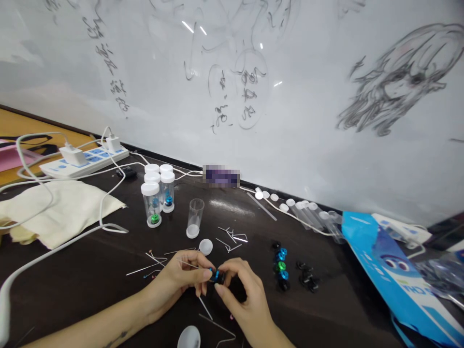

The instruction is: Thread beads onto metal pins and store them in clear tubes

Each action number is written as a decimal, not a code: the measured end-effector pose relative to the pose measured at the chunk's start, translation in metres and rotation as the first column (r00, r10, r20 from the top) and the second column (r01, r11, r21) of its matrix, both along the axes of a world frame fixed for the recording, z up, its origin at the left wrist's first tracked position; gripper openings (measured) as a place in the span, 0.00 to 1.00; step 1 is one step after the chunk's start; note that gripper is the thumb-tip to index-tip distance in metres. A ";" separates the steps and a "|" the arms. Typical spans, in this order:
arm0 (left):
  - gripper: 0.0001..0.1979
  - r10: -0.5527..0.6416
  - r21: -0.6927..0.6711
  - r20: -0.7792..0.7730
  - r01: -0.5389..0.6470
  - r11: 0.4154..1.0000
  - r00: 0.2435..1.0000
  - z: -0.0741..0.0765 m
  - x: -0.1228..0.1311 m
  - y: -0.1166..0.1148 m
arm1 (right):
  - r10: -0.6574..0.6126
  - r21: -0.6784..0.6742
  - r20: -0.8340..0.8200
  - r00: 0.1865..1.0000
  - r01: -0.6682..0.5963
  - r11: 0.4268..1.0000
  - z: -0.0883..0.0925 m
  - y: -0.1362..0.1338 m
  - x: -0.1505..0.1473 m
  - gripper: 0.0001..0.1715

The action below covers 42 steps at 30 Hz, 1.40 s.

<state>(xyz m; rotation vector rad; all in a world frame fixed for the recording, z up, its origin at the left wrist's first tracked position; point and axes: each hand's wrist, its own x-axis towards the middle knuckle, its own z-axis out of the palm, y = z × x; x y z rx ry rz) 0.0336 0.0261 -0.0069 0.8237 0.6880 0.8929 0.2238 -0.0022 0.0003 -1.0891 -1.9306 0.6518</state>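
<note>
Between my two hands is a small blue and black spool-like part (216, 276). My left hand (184, 274) pinches its left side, and a thin metal wire (188, 264) runs out past those fingers. On the other side, the fingertips of my right hand (247, 292) close on the black end. Just beyond my hands lies a white cap (206, 247), and behind it stands an open clear tube (196, 216). Several bent metal wires (232, 237) lie on the dark table, with more thin rods (147, 265) left of my left hand.
Capped tubes (151, 205) stand at the back left. Right of my hands are a row of coloured spool-like parts (282, 266) and black pieces (307, 278). Empty tubes (311, 215) lie by the whiteboard (159, 96). A blue bag (377, 261), cloth (61, 208) and power strip (87, 162) flank the table.
</note>
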 end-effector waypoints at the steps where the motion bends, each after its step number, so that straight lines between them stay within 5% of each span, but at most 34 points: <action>1: 0.10 0.001 -0.002 0.000 -0.001 1.000 1.000 0.000 0.000 0.000 | 0.005 0.007 0.000 1.000 -0.005 1.000 0.000 0.000 0.000 0.07; 42: 0.09 -0.011 0.011 0.013 0.011 1.000 1.000 -0.002 -0.001 0.001 | 0.021 0.014 -0.009 1.000 -0.021 1.000 0.000 0.000 0.001 0.07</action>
